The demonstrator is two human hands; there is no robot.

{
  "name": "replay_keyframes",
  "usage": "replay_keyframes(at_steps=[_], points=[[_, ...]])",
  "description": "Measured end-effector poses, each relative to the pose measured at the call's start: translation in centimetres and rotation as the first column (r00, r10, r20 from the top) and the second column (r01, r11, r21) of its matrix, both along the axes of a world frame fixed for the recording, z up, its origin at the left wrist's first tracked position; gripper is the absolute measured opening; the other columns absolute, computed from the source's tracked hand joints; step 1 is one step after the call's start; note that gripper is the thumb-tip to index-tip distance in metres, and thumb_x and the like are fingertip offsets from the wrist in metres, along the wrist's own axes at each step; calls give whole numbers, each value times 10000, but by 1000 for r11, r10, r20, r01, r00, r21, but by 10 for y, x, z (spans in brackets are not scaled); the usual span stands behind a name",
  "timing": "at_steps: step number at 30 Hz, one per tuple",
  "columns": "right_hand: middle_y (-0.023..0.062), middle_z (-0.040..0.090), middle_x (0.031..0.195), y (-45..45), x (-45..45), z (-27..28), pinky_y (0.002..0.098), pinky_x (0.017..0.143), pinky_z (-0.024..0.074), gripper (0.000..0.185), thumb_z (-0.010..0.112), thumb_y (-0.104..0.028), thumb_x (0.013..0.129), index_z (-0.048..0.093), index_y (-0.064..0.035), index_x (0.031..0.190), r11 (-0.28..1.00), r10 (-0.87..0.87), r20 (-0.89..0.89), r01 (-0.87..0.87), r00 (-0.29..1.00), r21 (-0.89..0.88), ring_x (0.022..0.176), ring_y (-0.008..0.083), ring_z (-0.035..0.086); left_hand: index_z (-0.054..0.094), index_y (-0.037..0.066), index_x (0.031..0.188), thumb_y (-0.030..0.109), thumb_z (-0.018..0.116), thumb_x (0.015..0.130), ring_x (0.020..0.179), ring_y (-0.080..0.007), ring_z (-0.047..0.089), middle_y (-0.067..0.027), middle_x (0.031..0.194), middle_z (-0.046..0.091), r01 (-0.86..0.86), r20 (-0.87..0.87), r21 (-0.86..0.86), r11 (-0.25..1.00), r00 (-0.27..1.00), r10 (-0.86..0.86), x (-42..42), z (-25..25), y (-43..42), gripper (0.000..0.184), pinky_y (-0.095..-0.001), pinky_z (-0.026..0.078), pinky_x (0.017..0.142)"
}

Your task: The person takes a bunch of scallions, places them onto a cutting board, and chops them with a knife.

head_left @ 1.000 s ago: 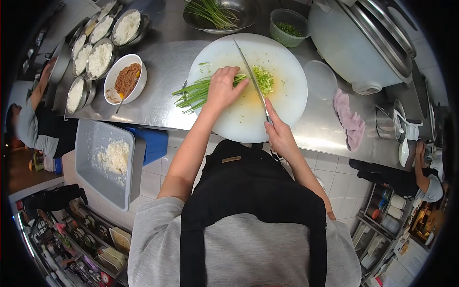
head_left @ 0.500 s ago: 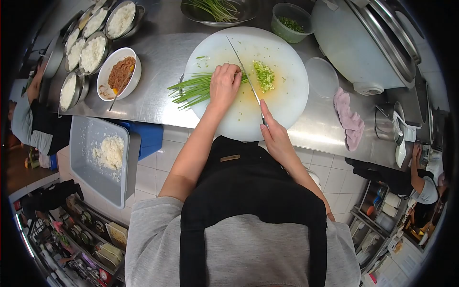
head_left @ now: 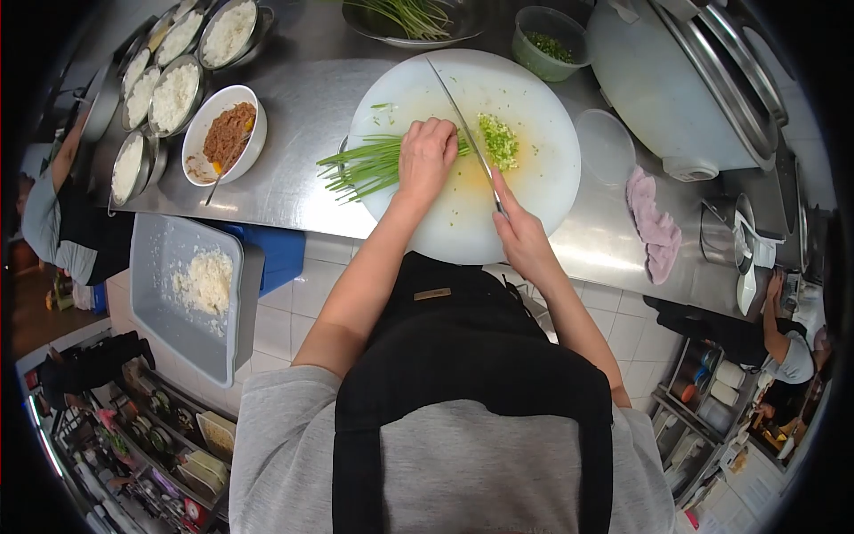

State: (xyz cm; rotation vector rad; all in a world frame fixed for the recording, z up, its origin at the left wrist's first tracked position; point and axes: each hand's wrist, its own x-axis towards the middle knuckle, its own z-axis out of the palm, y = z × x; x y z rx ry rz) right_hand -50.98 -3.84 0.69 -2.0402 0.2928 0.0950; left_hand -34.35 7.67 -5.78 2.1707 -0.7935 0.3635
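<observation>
My left hand presses a bunch of long green scallions onto the round white cutting board, its fingers curled over the stalks. In my right hand is the handle of a long kitchen knife. The blade slants up and to the left across the board, close beside my left fingertips at the cut end of the bunch. A heap of chopped scallion lies just right of the blade, and a few loose bits dot the board.
Left on the steel counter stand several bowls of rice and a white bowl of brown paste with a spoon. Behind the board are a scallion bowl and a plastic tub. A pink cloth lies right; a grey bin sits below.
The knife handle and my right hand have shifted slightly right and up. My left hand still holds the scallions; the whole view has moved a little.
</observation>
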Motion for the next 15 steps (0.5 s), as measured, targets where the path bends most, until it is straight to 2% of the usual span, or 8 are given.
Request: replay_keyframes(at_steps=[1,2,4,5,7,10,14,15], points=[[292,607,1009,2,-6,-2,456,887,437,643,465,-27,934,230,-146,1520,996,25,81,-18,996,-82,965,451,584,612,33,858,48,645,798,805,-317,544,-104,852,615,3,5,5,1000,1000,-3,0,0,1,70,-405,448,740],[292,607,1009,5,-12,-2,456,887,437,643,465,-27,934,230,-146,1520,996,28,78,-22,997,-83,965,451,584,612,33,858,48,645,798,805,-317,544,-104,852,615,-1,3,4,1000,1000,1,-1,0,1,70,-405,448,740],[311,601,1065,10,-21,-4,444,909,439,636,464,-39,938,226,-139,1519,988,55,193,-25,980,-152,1018,462,578,610,34,859,47,644,795,804,-318,544,-105,850,614,-3,11,23,1000,1000,3,0,0,1,74,-405,447,737],[311,601,1065,11,-19,-6,444,909,439,636,464,-39,938,226,-139,1519,988,54,191,-25,980,-149,1018,462,578,610,34,859,47,644,795,804,-318,544,-105,850,614,-2,9,25,1000,1000,2,0,-1,1,74,-405,447,737],[323,577,1155,10,-10,-12,440,940,426,632,459,-38,940,227,-137,1519,992,40,46,-34,998,-123,1083,465,557,614,70,851,70,655,775,832,-284,552,-66,844,597,-13,7,27,1000,1000,13,0,-4,0,86,-396,451,752],[331,569,1164,2,9,-13,454,935,422,634,458,-30,936,232,-137,1519,999,44,146,-40,988,-29,1070,462,562,615,71,850,72,654,777,835,-284,553,-68,842,598,-9,-18,29,1000,1000,9,0,-3,1,82,-397,450,751],[327,560,1194,7,-13,2,451,936,423,630,463,-33,933,239,-129,1514,997,47,113,-40,992,-61,1071,460,559,613,70,843,71,653,779,831,-283,554,-70,836,598,-19,-6,13,1000,1000,19,-1,-3,1,75,-396,449,745],[329,566,1176,8,-18,-3,452,923,427,631,465,-34,932,238,-128,1513,992,60,150,-43,987,-120,1051,462,565,608,49,847,58,647,789,816,-299,551,-89,837,605,-12,-9,-2,1000,1000,12,-2,-2,1,71,-402,449,738]])
